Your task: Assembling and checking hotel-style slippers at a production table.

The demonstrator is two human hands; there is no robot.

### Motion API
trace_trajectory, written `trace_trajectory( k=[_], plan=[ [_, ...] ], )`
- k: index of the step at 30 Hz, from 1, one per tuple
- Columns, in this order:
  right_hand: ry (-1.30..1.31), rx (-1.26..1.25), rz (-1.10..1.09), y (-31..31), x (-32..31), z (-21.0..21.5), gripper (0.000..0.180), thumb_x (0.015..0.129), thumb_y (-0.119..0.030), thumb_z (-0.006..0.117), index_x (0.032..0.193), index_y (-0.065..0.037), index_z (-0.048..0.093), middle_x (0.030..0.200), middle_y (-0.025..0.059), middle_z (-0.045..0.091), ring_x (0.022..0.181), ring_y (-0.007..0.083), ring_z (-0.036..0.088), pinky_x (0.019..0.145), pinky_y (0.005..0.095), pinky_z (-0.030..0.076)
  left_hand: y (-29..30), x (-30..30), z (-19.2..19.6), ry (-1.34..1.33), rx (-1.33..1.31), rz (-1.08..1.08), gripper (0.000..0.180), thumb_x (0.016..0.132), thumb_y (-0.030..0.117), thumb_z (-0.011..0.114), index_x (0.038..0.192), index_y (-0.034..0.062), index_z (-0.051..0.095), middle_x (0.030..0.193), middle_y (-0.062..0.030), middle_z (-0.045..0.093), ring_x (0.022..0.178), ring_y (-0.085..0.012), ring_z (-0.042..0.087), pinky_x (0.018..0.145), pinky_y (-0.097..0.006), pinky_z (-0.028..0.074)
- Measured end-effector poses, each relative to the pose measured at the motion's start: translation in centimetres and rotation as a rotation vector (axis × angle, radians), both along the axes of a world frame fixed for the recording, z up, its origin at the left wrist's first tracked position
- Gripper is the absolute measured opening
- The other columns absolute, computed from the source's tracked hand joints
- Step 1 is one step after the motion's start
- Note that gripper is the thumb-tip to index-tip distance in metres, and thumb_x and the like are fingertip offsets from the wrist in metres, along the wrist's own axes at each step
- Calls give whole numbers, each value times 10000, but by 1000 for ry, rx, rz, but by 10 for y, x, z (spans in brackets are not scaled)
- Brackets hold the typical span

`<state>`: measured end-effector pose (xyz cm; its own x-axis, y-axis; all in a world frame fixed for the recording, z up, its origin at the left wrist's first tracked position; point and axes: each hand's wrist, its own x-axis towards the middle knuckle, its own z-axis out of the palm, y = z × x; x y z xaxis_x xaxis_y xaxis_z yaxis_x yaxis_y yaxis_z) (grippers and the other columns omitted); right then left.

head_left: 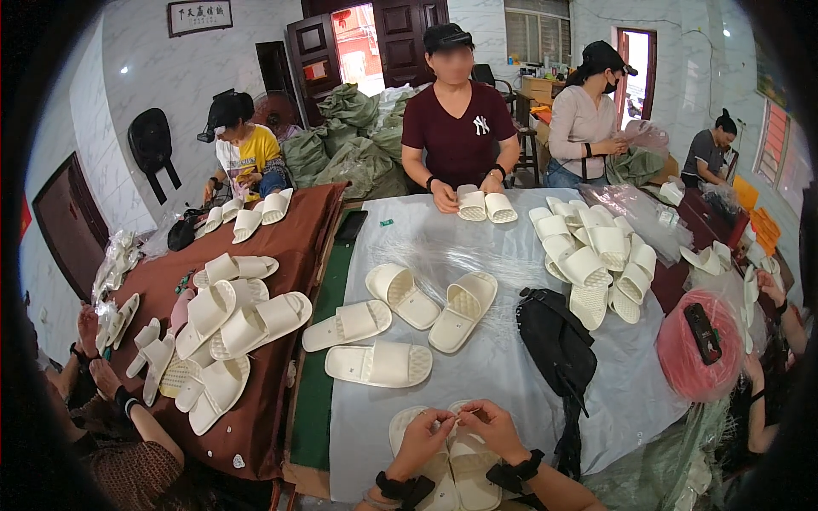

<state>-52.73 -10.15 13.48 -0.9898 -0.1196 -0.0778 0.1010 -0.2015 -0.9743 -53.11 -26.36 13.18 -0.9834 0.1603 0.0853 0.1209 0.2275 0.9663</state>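
The left hand (427,436) and the right hand (492,428) are held close together, with fingers bent inward and the tips of both brought nearly to one point; whether anything small is gripped by either hand cannot be told. Directly beneath them, a pair of cream slippers (475,487) is laid side by side on the white sheet (520,387), the straps and toes partly covered by the hands and the heels pointed toward the person. Beyond the left hand and to its left, a flat cream slipper (379,364) is set sideways, and a second sideways slipper (345,325) is placed farther off behind it. Straight ahead of the hands, past these, two more slippers are found: one left-hand slipper (402,295) and one right-hand slipper (467,308), both turned at an angle. To the right of and beyond the right hand, a black bag (558,345) is laid with its straps trailed back toward that hand's side. Farther past the bag, a heap of slippers (584,262) is piled, well apart from both hands. To the far right, a pink wrapped bundle (677,341) is topped by a black object (703,334).
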Motion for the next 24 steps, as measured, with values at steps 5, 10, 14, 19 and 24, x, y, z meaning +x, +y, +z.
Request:
trace_trajectory(
  k=[5, 10, 14, 19, 24],
  plan=[
    [12, 13, 15, 0, 0, 1, 148, 859, -83, 584, 970, 12, 564, 909, 50, 608, 809, 115, 606, 722, 233, 490, -1, 1, 4, -20, -70, 9, 152, 833, 166, 611, 902, 31, 620, 769, -56, 574, 630, -127, 476, 560, -247, 394],
    [31, 45, 5, -1, -1, -4, 154, 867, -117, 583, 959, 7, 572, 867, 45, 601, 776, 105, 605, 679, 222, 488, 0, 0, 7, 10, -99, 18, 149, 832, 161, 609, 893, 25, 608, 762, -62, 570, 626, -142, 483, 559, -251, 396],
    [58, 105, 11, -2, -1, -1, 152, 868, -120, 581, 951, 6, 574, 849, 32, 601, 760, 97, 605, 662, 216, 477, -1, 1, 3, 2, -73, 26, 157, 829, 167, 613, 886, 20, 600, 759, -63, 568, 624, -140, 479, 558, -252, 393],
    [72, 158, -5, 0, -2, -14, 148, 860, -123, 590, 945, -2, 584, 834, 35, 607, 742, 89, 598, 644, 216, 473, -1, 1, 10, -34, -80, 10, 154, 827, 164, 615, 877, 19, 598, 753, -61, 565, 627, -137, 478, 556, -253, 392],
    [73, 111, -38, -4, -1, -12, 148, 856, -130, 598, 938, -7, 586, 783, 24, 599, 709, 77, 577, 614, 214, 458, -2, 0, 5, 5, -94, 25, 145, 822, 155, 619, 863, 18, 595, 749, -62, 559, 630, -139, 476, 556, -252, 390]
  ],
)
